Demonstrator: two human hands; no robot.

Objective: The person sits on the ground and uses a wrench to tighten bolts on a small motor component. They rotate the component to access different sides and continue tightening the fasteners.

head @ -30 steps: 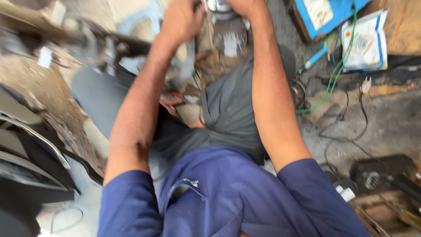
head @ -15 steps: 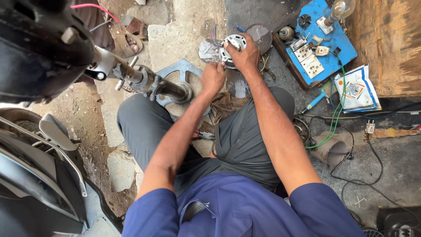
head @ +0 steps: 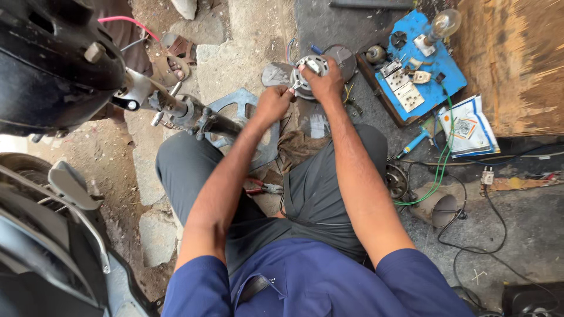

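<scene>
A small round electric motor [head: 312, 69] is held on the floor under the curled fingers of the right hand [head: 322, 82], while a thin metal tool [head: 295, 87] is pinched in the fingers of the left hand [head: 271, 105], its tip just beside the right fingers at the motor's edge. The casing is best kept pressed firmly down so that the tool tip can be seated squarely and turned without slipping.

The small electric motor [head: 312, 73] lies on the floor [head: 247, 35] at twelve o'clock beyond the knees, with the right hand [head: 323, 82] on it and the left hand [head: 271, 104] just beside it at nine o'clock. The switch board [head: 411, 76] with its bulb [head: 443, 23] lies at two o'clock of the motor, and the paper packet [head: 467, 126] lies at five o'clock of that board. The pliers [head: 261, 188] lie between the legs, and the motorcycle [head: 53, 64] stands at ten o'clock.
</scene>
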